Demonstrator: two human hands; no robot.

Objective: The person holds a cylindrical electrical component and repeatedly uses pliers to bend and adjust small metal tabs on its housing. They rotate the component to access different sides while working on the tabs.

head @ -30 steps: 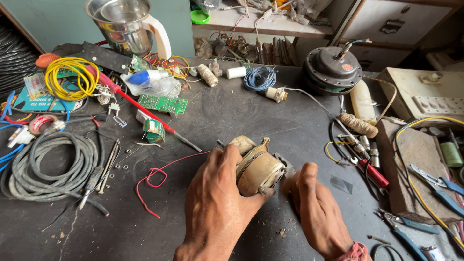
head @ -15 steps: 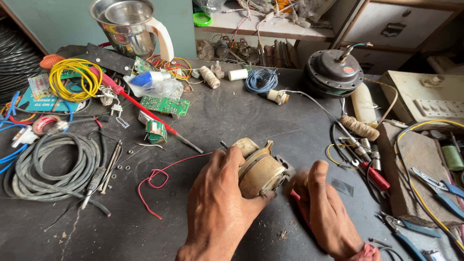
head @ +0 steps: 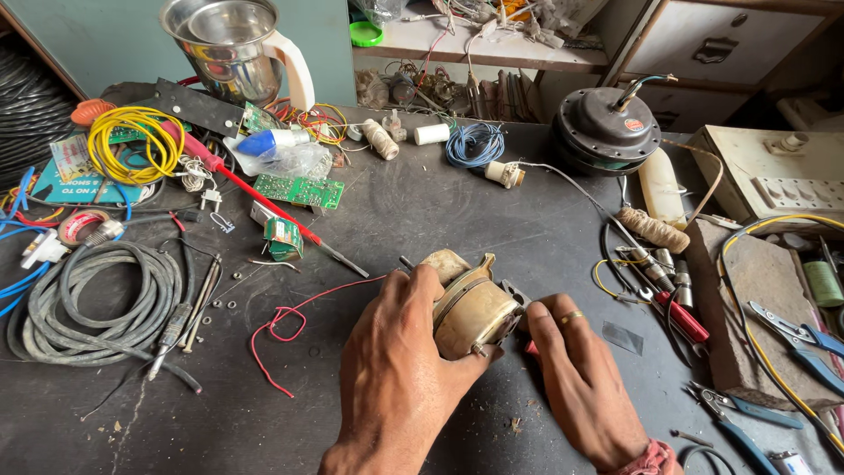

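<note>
Motor housing [head: 473, 310], a small tan metal one with a worn, dusty shell, is sitting just below the centre of the frame on the dark workbench [head: 422, 211], and compared with a second ago it is hardly shifting at all; what is changing is the grip around it. The left hand [head: 396, 369] is wrapping round the housing's left side, fingers curled over the top and thumb tucked under, so it is closed firmly on the casing. The right hand [head: 580, 378], ring showing on one finger, is now pressing closer against the housing's right edge than it was a moment back, its fingers bent down to the bench; something red is peeking out beneath them, but I cannot tell whether they are pinching it or only resting on it. To my eye that means the steadying is settling and the work is going on at the motor's right face, though that face is hidden by the fingers. A thin red wire [head: 290, 321] is looping away to the left of the motor, touching nothing else. Further off, a red-handled screwdriver [head: 264, 198] is lying aslant toward the upper left, a grey cable coil [head: 97, 299] is filling the left edge, and a round black motor [head: 607, 127] is standing at the upper right.
</note>
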